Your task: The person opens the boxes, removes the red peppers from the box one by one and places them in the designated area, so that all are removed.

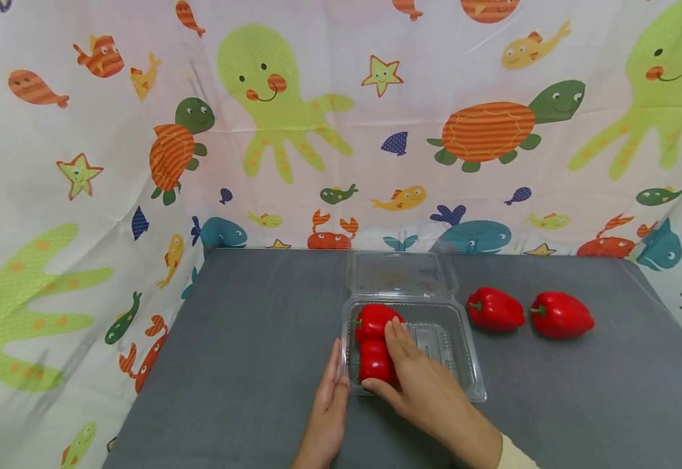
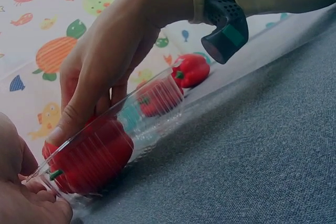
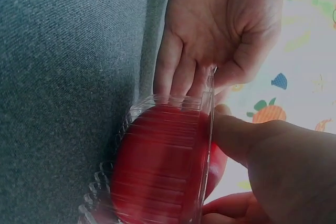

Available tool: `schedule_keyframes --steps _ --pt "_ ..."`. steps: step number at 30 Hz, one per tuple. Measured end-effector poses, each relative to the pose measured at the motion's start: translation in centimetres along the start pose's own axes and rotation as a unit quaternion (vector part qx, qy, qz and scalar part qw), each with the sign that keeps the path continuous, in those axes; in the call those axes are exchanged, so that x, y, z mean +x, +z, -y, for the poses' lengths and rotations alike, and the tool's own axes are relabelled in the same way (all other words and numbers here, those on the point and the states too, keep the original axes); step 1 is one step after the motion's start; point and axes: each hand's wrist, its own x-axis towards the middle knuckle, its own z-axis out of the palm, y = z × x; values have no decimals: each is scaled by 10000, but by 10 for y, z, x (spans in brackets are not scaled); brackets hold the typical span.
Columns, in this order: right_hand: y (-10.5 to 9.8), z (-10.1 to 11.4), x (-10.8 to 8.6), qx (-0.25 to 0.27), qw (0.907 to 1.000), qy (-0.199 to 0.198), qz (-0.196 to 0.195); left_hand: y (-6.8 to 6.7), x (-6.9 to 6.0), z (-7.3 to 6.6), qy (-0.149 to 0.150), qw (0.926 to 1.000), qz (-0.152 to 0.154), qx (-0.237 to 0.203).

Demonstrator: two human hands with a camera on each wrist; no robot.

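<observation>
In the head view, a clear plastic clamshell box (image 1: 473, 371) stands with its lid (image 1: 396, 273) folded back. Two red bell peppers lie along its left side, a rear one (image 1: 374, 319) and a front one (image 1: 374, 361). My right hand (image 1: 428, 391) grips the front pepper, thumb at its near end and fingers reaching over its right side to the rear pepper. Against the box's left wall rests my left hand (image 1: 327, 407), its fingers straight. Through the clear wall, the left wrist view shows the front pepper (image 2: 100, 156) under the right thumb.
Right of the box, two more red bell peppers lie on the grey cloth, one nearer (image 1: 496, 309) and one farther right (image 1: 561, 315). Behind the table hangs a white curtain (image 1: 329, 156) printed with sea animals. The right wrist carries a dark camera band (image 2: 226, 24).
</observation>
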Motion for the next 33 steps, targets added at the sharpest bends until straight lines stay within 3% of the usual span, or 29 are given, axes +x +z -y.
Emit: schedule_keyframes --steps 7,24,33 --pt "0 4 0 -250 9992 -305 -24 0 1 -1 -29 10000 5 -80" --pt "2 6 -5 -735 9967 -292 -161 -2 3 -1 -439 9990 2 -14" --pt "0 8 -4 -984 9939 -466 -185 -2 2 0 -251 9997 12 -35"
